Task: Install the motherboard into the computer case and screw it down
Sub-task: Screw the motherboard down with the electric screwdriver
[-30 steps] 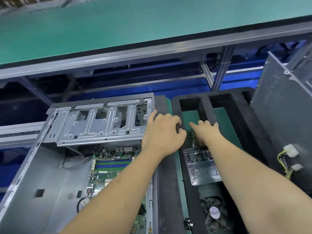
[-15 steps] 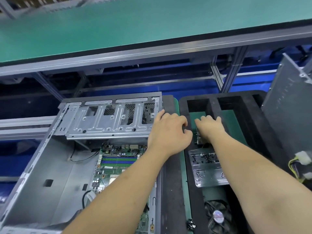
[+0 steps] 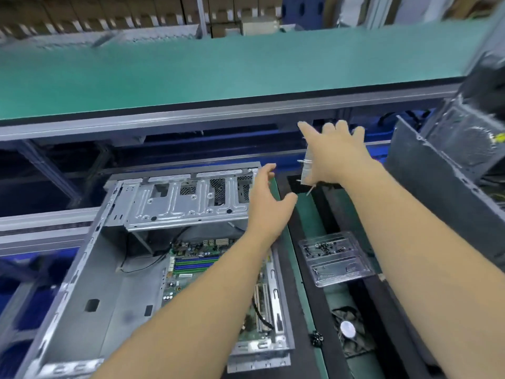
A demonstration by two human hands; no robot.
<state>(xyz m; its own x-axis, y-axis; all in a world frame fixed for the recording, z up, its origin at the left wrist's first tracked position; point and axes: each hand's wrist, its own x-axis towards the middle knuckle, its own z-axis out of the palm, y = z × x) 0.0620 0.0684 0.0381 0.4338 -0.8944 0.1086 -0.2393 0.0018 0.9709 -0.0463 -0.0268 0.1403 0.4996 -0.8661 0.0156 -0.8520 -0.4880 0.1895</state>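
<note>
The motherboard lay inside the open computer case, which rested on a blue-framed bench beneath a green-topped shelf. Right of the case, the right hand gripped a metal part; the left hand hovered with fingers spread, empty. Cartons lined the back.

Case: grey metal. Motherboard: green, with blue and green slots. Worktop: teal mat, black edge. Screw tray: clear plastic.

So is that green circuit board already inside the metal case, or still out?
Inside. The motherboard lies flat on the floor of the open computer case, below its drive cage. Whether it is screwed down: cannot tell.
</note>
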